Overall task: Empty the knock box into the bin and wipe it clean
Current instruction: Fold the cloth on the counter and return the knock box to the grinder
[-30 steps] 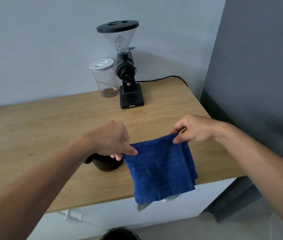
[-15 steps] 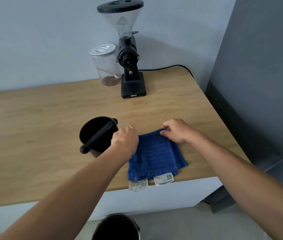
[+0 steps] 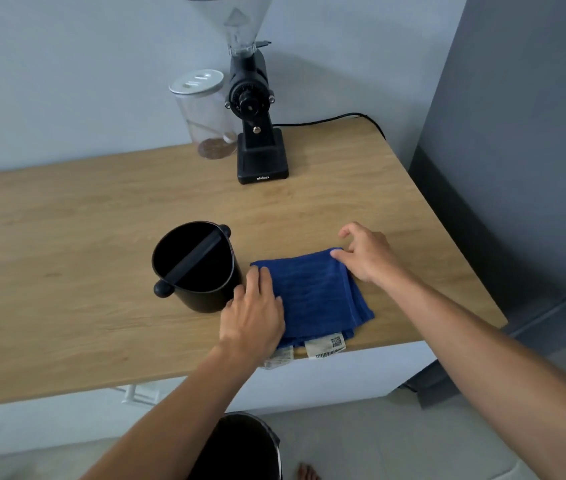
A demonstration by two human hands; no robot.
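Knock box (image 3: 195,268) sits upright on the counter (image 3: 67,271) just left of my left hand (image 3: 255,311), both hands flat and open-fingered on the folded blue towel (image 3: 312,292), right hand (image 3: 366,254) at its far corner, so I'd just smooth it flat, no bunching.

A wooden countertop (image 3: 67,237) runs along a pale wall (image 3: 67,64), its front edge above a white cabinet front (image 3: 326,379); at the back of it stands a black coffee grinder (image 3: 257,133), upright, its clear hopper (image 3: 236,22) cut off by the top of the view; a black cord (image 3: 326,118) leads from behind the grinder along the wall to the counter's right edge; just to the left of the grinder stands a clear jar (image 3: 205,116) with a pale lid, a thin brown layer at its bottom; to the right of the counter rises a grey panel (image 3: 517,133); a bare foot (image 3: 307,472) shows on the pale floor (image 3: 378,445) at the lower edge.
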